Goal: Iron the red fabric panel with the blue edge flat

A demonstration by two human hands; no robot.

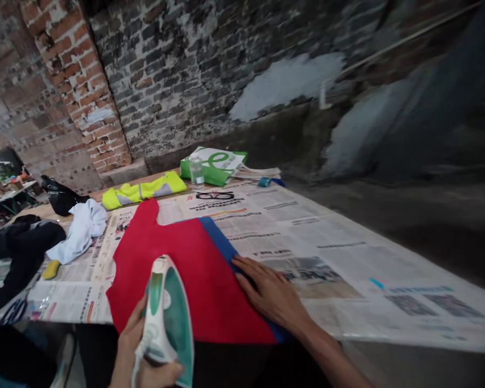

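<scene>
A white and teal iron (170, 318) is tilted up at the lower middle, above the near part of a red cloth piece (178, 248). My left hand (141, 350) is wrapped round its handle. The red cloth lies flat on the newspaper-covered table (323, 237), and a blue strip (219, 237) shows along its right side. My right hand (270, 291) lies flat with its fingers extended, touching the blue strip and the newspaper at the cloth's right edge.
Eyeglasses (215, 195), a clear bottle (196, 171), a green and white bag (222, 161) and a yellow reflective cloth (145, 191) are at the back. Left are a white cloth (81, 229), dark clothing (20, 253), a yellow object (51, 269) and scissors (15, 311).
</scene>
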